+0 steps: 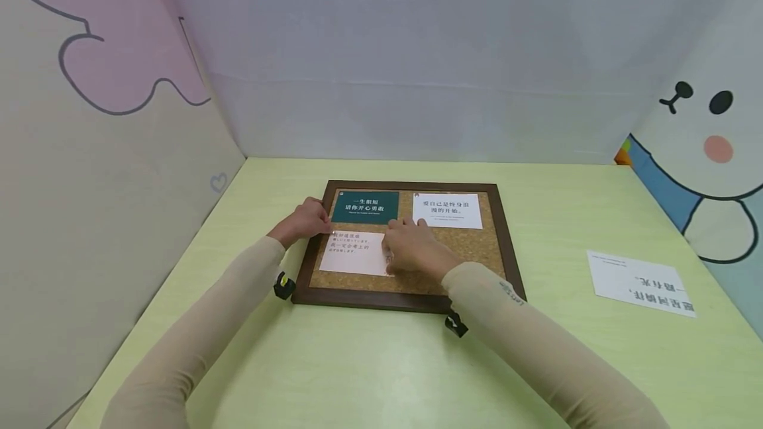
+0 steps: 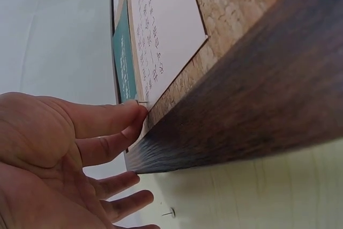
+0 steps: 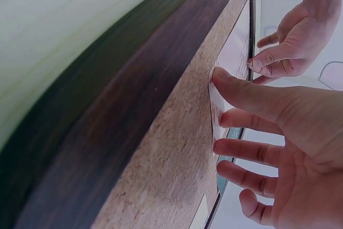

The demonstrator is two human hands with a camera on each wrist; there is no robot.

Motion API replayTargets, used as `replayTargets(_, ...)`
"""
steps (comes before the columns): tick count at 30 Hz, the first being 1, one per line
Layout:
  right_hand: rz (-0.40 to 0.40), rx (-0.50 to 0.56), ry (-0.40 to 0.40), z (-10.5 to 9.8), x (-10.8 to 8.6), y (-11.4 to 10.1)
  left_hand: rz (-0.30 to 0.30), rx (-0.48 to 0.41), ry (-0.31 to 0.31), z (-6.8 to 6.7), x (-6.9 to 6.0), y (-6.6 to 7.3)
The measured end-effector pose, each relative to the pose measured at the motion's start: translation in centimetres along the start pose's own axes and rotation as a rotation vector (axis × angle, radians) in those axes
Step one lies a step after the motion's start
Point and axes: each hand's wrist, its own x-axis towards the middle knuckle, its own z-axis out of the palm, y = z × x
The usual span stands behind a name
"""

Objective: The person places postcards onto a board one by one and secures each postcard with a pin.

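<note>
A pale pink card (image 1: 357, 257) with printed writing lies on the cork board (image 1: 352, 282), below a green card (image 1: 365, 208). At its upper left corner my left hand (image 1: 304, 222) pinches a thumbtack (image 2: 142, 102) between thumb and finger. The pin's thin metal point shows beside the card's corner in the left wrist view; whether it has entered the cork I cannot tell. My right hand (image 1: 415, 247) rests its thumb and fingertips on the card's right edge, fingers mostly straight, as the right wrist view shows.
A dark wooden frame (image 1: 369, 299) borders the board. Top right on the cork is a white card (image 1: 447, 210). Another white card (image 1: 640, 283) lies on the table at right. A loose thumbtack (image 2: 171, 213) sits on the table beside the frame's left side. Walls stand behind and at both sides.
</note>
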Motion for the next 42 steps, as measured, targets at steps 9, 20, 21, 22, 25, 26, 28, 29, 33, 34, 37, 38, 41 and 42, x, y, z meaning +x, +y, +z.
replayTargets(9, -0.008, 0.000, 0.002, 0.1, 0.0, 0.1, 0.030, 0.047, 0.002, -0.1, 0.0, 0.3)
replayTargets(20, -0.003, 0.023, -0.004, 0.1, 0.0, 0.1, 0.002, -0.020, 0.028, -0.4, -0.3, 0.2)
replayTargets(21, -0.002, 0.021, -0.003, 0.1, 0.1, 0.1, -0.013, -0.025, 0.038, -0.5, -0.4, 0.2)
replayTargets(22, -0.001, 0.018, -0.003, 0.1, 0.1, 0.1, -0.026, -0.024, 0.044, -0.6, -0.5, 0.3)
replayTargets(25, 0.002, 0.015, -0.003, 0.1, 0.1, 0.1, -0.058, -0.024, 0.047, -0.9, -0.5, 0.2)
replayTargets(26, 0.003, 0.014, -0.002, 0.1, 0.1, 0.1, -0.063, -0.031, 0.043, -0.9, -0.5, 0.2)
replayTargets(28, 0.004, 0.014, -0.004, 0.1, 0.1, 0.1, -0.071, -0.048, 0.030, -1.0, -0.4, 0.0)
replayTargets(29, 0.004, 0.013, -0.004, 0.1, 0.1, 0.1, -0.075, -0.063, 0.020, -1.0, -0.3, -0.1)
replayTargets(33, 0.004, 0.012, -0.005, 0.1, 0.1, 0.1, -0.083, -0.144, -0.024, -1.1, 0.1, -0.6)
replayTargets(34, 0.003, 0.012, -0.004, 0.1, 0.1, 0.1, -0.081, -0.160, -0.033, -1.1, 0.1, -0.6)
replayTargets(37, 0.001, 0.014, -0.003, 0.1, 0.1, 0.1, -0.077, -0.194, -0.047, -1.1, 0.2, -0.9)
replayTargets(38, 0.000, 0.015, -0.003, 0.1, 0.1, 0.1, -0.075, -0.199, -0.049, -1.1, 0.2, -1.0)
replayTargets(41, -0.001, 0.016, -0.005, 0.1, 0.1, 0.1, -0.076, -0.194, -0.043, -1.1, 0.2, -1.0)
replayTargets(42, -0.001, 0.019, -0.005, 0.0, 0.1, 0.2, -0.078, -0.187, -0.039, -1.0, 0.2, -1.0)
